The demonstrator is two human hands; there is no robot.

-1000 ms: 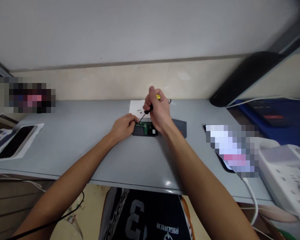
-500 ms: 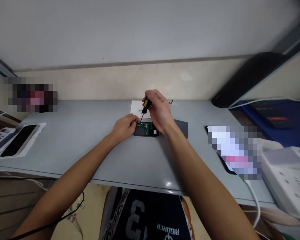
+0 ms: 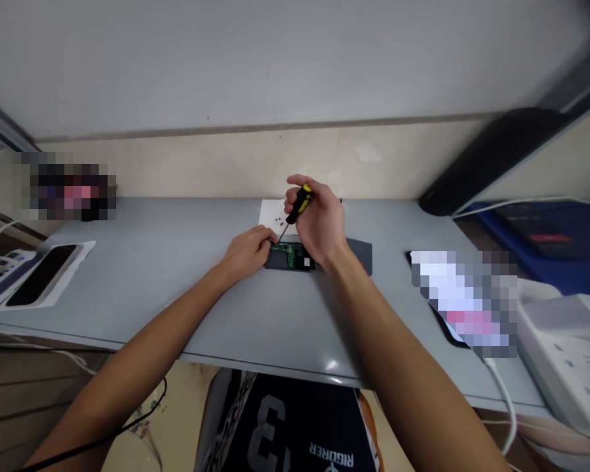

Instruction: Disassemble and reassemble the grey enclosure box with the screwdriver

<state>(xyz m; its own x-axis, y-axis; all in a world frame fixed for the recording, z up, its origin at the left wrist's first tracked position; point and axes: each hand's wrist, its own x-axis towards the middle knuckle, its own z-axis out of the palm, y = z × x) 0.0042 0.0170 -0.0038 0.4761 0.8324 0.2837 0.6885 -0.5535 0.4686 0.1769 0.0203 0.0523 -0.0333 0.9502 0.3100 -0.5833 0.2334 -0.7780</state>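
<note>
A small black case with a green circuit board (image 3: 291,254) lies on the grey table. My left hand (image 3: 247,252) rests at its left end, fingers bent and closed on that edge. My right hand (image 3: 327,219) holds a black and yellow screwdriver (image 3: 301,203), its handle lying in the loosely curled fingers. The screwdriver slants, with its tip down at the board's upper left, near my left fingertips; the exact contact point is too small to make out. Behind the case is a white sheet of paper (image 3: 269,211) bearing several tiny dark pieces. A flat dark grey panel (image 3: 361,255) sits right of the case, partly behind my right wrist.
At the left are a phone on white paper (image 3: 42,276) and a power strip (image 3: 4,278). On the right lie a blurred phone (image 3: 440,321) with a white cable and a large white power strip (image 3: 565,354). A black post (image 3: 486,160) stands at the back right.
My right hand has turned and its fingers have loosened, so the screwdriver leans further right. Its tip stays at the board. My left hand keeps its place on the case.
</note>
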